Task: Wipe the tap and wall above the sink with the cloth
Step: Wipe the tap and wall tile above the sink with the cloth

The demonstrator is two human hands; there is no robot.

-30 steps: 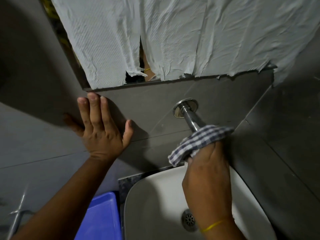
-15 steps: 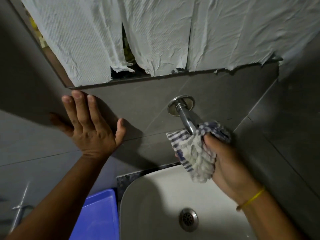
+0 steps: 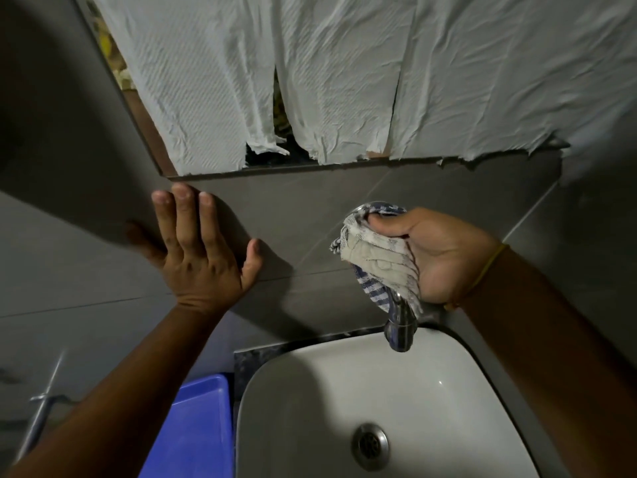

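A chrome tap (image 3: 400,326) sticks out of the grey tiled wall (image 3: 303,208) above a white sink (image 3: 310,391). My right hand (image 3: 434,257) is wrapped around the tap's pipe with a blue-and-white checked cloth (image 3: 379,260) bunched in its palm. The cloth covers the pipe up to the wall plate, which is hidden; only the spout end shows below. My left hand (image 3: 203,253) lies flat on the wall tiles left of the tap, fingers spread, holding nothing.
White paper sheets (image 3: 344,81) cover a mirror above the tiles. A blue plastic tub (image 3: 193,426) stands left of the sink. A thin metal fitting (image 3: 41,405) sits at the lower left. The sink drain (image 3: 370,445) is near the bottom.
My right hand has turned palm-up and slid the cloth up the pipe to the wall plate, uncovering the spout end. The view has shifted; my left hand stays pressed on the wall.
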